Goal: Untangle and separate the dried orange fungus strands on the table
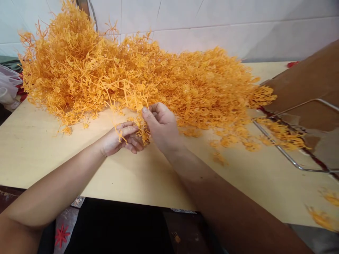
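A large heap of orange branching plastic sprigs [148, 70], thin-stemmed with small star-like ends, spreads across the back of the table. At its front edge, my right hand [162, 123] is closed, its thumb and fingers pinching an orange sprig [139, 106]. My left hand [124, 137] is just left of and below it, palm turned up, fingers loosely stretched and apart. Strands of the orange sprig hang in front of the left hand and beside its fingertips. I see no firm grip in the left hand, though the strands partly cover it.
The pale tabletop [100, 176] runs up to a white tiled wall [206, 35]. To the right are a bent metal wire frame [286, 158], a brown cardboard-like piece [304, 84] and loose orange bits [321, 217]. White netting [9, 83] lies far left; a red star-shaped piece [62, 234] is below.
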Demonstrator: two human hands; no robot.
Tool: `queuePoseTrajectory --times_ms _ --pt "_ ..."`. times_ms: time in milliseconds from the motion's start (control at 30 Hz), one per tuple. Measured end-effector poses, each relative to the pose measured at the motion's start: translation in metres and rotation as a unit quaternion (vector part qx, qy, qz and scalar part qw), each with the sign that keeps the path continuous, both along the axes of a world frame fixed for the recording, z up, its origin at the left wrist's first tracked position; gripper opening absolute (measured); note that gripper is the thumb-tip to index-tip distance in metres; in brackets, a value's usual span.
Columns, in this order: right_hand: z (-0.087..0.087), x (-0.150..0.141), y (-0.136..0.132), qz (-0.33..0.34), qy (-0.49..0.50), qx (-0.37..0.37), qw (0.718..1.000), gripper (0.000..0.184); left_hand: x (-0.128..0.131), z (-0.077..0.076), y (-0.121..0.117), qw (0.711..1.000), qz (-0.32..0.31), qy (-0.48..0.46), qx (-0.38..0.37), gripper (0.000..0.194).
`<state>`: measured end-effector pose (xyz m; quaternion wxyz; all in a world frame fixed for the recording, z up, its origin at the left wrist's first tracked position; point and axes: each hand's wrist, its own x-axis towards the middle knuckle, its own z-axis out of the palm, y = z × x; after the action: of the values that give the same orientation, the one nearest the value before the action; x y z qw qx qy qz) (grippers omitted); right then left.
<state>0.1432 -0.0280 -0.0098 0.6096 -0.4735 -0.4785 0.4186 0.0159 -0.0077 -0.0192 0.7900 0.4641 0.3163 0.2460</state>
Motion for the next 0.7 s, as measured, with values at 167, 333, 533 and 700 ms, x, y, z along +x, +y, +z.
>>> queuePoseTrajectory --times_ms 167,333,533,700 --pt "-0.003 -0.005 -0.002 -0.012 -0.077 0.035 0.996 0.028 0.001 0.000 -0.002 0.998 -0.052 -0.039 -0.010 0.039" --pt "-0.007 -0.003 -0.001 0.000 -0.051 0.019 0.999 0.025 0.007 -0.003 -0.008 0.999 0.033 -0.003 0.031 0.030" --pt "-0.004 0.001 0.002 0.021 0.058 -0.049 0.997 0.026 0.010 -0.004 -0.009 0.997 0.032 -0.067 0.024 0.029" --pt "0.004 0.009 0.000 0.128 0.148 -0.102 0.975 0.037 0.005 -0.001 -0.012 0.996 -0.025 -0.073 0.054 0.032"
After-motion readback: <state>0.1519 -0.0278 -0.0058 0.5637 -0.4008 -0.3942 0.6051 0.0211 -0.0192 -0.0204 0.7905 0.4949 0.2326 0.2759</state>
